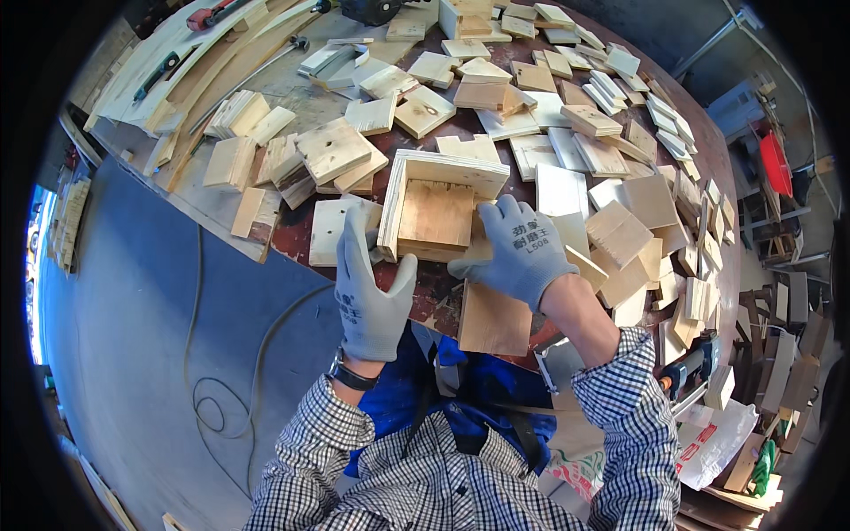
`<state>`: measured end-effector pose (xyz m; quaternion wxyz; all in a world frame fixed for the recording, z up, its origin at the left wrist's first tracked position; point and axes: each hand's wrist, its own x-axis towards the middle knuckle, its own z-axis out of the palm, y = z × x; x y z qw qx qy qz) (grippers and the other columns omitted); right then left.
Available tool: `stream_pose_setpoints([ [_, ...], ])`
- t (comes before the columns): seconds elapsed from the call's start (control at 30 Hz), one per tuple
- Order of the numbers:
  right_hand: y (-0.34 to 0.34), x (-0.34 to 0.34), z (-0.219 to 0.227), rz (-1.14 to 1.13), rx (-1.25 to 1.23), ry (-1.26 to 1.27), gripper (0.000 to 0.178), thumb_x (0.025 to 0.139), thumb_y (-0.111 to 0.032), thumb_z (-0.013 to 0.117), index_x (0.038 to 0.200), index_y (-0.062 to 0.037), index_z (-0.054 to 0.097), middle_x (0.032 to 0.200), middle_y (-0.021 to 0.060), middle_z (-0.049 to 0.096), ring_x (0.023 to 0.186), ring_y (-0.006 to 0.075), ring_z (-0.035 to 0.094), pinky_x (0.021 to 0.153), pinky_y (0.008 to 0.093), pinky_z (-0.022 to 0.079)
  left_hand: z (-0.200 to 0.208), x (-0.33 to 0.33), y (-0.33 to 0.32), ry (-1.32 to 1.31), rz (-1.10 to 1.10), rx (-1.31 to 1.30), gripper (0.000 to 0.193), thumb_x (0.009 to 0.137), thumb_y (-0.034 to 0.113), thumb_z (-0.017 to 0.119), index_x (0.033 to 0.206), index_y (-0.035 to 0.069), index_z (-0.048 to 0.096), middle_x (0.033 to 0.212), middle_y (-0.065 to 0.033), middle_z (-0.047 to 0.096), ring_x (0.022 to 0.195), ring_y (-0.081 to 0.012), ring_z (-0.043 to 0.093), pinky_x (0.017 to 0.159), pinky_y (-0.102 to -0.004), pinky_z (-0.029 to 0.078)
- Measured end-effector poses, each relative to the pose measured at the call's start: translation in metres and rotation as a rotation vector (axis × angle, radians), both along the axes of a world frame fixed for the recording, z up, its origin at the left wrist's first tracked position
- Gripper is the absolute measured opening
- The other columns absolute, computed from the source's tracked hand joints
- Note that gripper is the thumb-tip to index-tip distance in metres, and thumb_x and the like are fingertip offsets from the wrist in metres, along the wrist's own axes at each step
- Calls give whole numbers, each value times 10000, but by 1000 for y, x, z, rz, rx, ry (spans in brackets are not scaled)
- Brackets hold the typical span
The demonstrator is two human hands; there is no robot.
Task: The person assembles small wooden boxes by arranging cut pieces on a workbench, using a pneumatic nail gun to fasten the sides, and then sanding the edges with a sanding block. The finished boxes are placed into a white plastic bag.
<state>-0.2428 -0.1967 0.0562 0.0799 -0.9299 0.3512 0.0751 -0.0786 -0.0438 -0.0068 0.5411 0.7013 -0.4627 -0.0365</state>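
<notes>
Dark red worktop (297, 237), chipped at its edge, spans the frame from centre to upper right under scattered wooden blocks (602, 157). Pale, open-topped, square plywood box (436, 212) sits at frame centre, near the table edge. Left gray-gloved hand (370, 292): half open, fingers extended along the box's left wall, thumb apart; firm hold cannot be confirmed. Right gray-gloved hand (521, 246): partly curled at the box's right side, thumb spread toward the front; grip is partly hidden.

Caution: uneven hand pressure could skew the box. Contact from the right wrist could dislodge the flat tan wooden panel (494, 323) at the table edge.

Markings: dark printed characters on both gloves, clearest on the right; red print on a white plastic sack (719, 441), lower right.
</notes>
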Motion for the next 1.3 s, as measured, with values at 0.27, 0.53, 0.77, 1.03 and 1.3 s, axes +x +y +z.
stream_pose_setpoints([
  [0.27, 11, 16, 8, 51, -111, 184, 795, 899, -739, 689, 1242, -23, 658, 1180, 158, 653, 1108, 292, 684, 912, 408, 548, 24, 24, -11, -206, -121, 122, 607, 892, 56, 744, 1484, 97, 615, 1209, -168, 712, 1019, -373, 724, 879, -449, 602],
  [0.53, 16, 19, 8, 16, -49, 265, 701, 941, -642, 684, 1245, -10, 660, 1123, 167, 670, 1032, 310, 712, 870, 426, 575, 19, 13, -4, -217, -121, 86, 587, 842, 3, 769, 1413, 21, 636, 1230, -192, 724, 1054, -362, 733, 926, -407, 598],
  [0.77, 11, 21, 11, 72, -103, 215, 676, 940, -650, 684, 1187, -21, 697, 1129, 167, 693, 1029, 305, 739, 856, 411, 591, -3, 11, 2, -293, -149, 119, 751, 814, 60, 848, 1503, 68, 549, 1520, -228, 549, 1297, -409, 619, 1028, -452, 568],
  [1.03, 7, 10, 8, 51, -1, 112, 672, 951, -657, 679, 1145, -14, 686, 1134, 199, 681, 1075, 335, 724, 891, 431, 587, 11, 12, -2, -694, -88, 191, 667, 730, 205, 927, 1364, 253, 724, 1677, -228, 371, 1543, -479, 362, 1232, -555, 387],
  [1.3, 8, -99, 74, -303, 199, -648, 545, 1045, -409, 667, 1441, -37, 624, 1320, 211, 695, 1140, 319, 753, 973, 420, 609, 12, 16, -6, -613, -158, 171, 863, 864, 199, 869, 1620, 101, 464, 1678, -233, 405, 1557, -429, 375, 1267, -503, 347],
])
